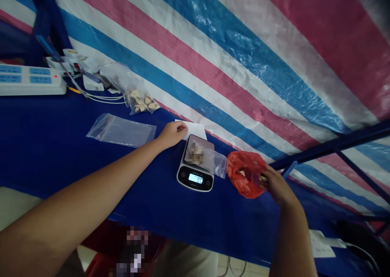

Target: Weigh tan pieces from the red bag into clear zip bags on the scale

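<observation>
My left hand [173,134] is closed in a loose curl at a sheet of white paper [196,129], left of the scale; nothing shows in its fingers. A digital kitchen scale [195,177] with a lit display bears a clear zip bag [219,164] of small brownish pieces [196,154], blurred in view. To the right stands an open red plastic bag [237,183] with a few pale bits inside. At its right rim my right hand [276,185] is closed, slightly smeared by motion, with a small pale piece [263,177] at the fingertips.
A flat clear zip bag [124,129] lies left on the blue tabletop [146,175]. Behind it is a bag of pale slices [143,103]. A power strip [30,79] and cables sit far left, a white adapter [321,244] lower right. Striped sheeting [213,65] rises behind.
</observation>
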The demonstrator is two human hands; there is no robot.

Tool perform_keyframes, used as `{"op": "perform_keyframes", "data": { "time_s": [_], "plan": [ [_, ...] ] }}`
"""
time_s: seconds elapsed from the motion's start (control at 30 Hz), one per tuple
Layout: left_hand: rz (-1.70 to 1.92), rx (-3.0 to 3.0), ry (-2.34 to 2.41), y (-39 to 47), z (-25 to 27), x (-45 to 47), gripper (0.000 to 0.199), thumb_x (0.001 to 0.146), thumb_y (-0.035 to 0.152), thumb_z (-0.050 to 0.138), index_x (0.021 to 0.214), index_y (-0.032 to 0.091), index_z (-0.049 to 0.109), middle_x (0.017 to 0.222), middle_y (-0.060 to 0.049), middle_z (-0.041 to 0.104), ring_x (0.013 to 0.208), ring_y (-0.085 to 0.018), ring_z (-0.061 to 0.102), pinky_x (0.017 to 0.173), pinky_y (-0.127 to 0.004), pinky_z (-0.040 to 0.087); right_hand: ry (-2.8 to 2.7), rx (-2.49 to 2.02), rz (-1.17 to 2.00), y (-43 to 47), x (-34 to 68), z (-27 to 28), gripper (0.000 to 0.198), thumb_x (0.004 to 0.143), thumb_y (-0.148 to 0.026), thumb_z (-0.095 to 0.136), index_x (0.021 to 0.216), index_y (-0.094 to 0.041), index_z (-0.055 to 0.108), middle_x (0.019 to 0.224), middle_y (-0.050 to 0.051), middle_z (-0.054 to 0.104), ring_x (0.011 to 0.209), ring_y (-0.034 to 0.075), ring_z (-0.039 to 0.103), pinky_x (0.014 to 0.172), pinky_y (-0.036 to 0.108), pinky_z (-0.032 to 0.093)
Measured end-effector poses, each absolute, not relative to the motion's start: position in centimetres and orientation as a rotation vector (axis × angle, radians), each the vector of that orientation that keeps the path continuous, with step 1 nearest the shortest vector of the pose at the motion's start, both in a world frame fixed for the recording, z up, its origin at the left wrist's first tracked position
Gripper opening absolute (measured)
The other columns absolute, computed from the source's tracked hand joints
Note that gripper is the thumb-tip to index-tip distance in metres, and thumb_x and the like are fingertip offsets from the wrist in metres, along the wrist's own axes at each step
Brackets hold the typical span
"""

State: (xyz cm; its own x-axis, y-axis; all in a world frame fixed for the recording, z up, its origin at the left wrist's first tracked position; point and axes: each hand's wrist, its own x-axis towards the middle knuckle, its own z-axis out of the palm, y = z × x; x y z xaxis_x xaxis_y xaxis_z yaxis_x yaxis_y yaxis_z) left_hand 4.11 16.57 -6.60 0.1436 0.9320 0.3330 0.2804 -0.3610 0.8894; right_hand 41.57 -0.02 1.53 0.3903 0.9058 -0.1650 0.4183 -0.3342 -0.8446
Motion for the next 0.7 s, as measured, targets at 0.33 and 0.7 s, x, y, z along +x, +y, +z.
{"op": "perform_keyframes", "data": {
  "time_s": [0.33, 0.7],
  "plan": [
    [1.238, 1.730, 1.156, 16.7, -6.8, 4.2, 0.013, 0.080, 0.027, 0.059, 0.076, 0.017, 0.065, 0.068, 0.000, 0.062, 0.062, -0.013, 0.053, 0.062, -0.027, 0.041, -1.071, -1.639, 1.147, -0.4, 42.6, 4.8, 0.054, 0.077, -0.035, 0.068, 0.129, -0.028, 0.058, 0.055, -0.009, 0.037, 0.043, 0.009, 0.026, 0.042, 0.021, 0.025],
    [1.218, 1.771, 1.158, 16.6, -6.5, 4.1, 0.016, 0.080, 0.030, 0.058, 0.075, 0.017, 0.065, 0.065, 0.000, 0.061, 0.060, -0.013, 0.051, 0.061, -0.026, 0.040, -1.458, -1.945, 0.577, 1.4, 42.8, 6.9, 0.067, 0.085, -0.039, 0.059, 0.150, -0.028, 0.046, 0.084, 0.001, 0.067, 0.075, 0.022, 0.062, 0.076, 0.035, 0.052]
  ]
}}
